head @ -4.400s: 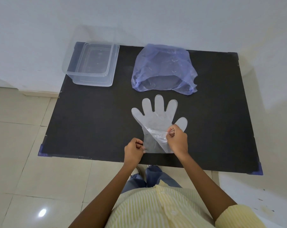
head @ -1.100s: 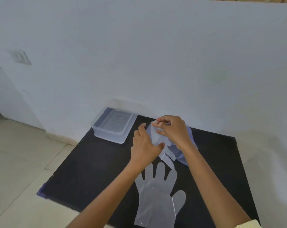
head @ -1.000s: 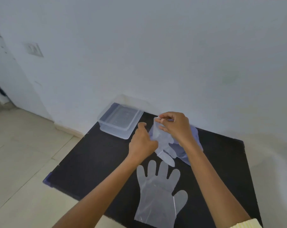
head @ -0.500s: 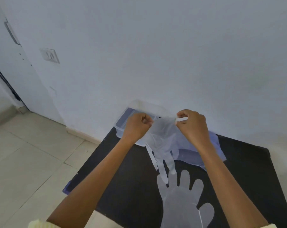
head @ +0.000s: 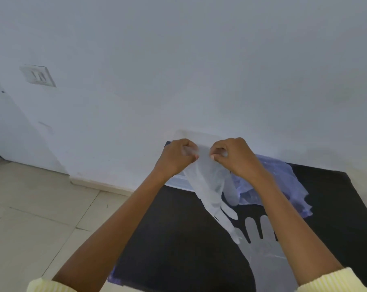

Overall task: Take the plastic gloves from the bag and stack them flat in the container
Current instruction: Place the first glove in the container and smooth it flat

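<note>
- Two hands: left hand (head: pixel 174 158), right hand (head: pixel 236 158)
- Two gloves: one held glove (head: pixel 208 186), one flat glove (head: pixel 260 249) on the mat
- One bag (head: pixel 279 182)
- One container (head: pixel 178 182), mostly hidden behind the hands
- One mat (head: pixel 178 239)
- One wall switch (head: pixel 38 75)

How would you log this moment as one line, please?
left hand: pinching cuff | right hand: pinching cuff | held glove: hanging above mat | flat glove: on mat
</note>
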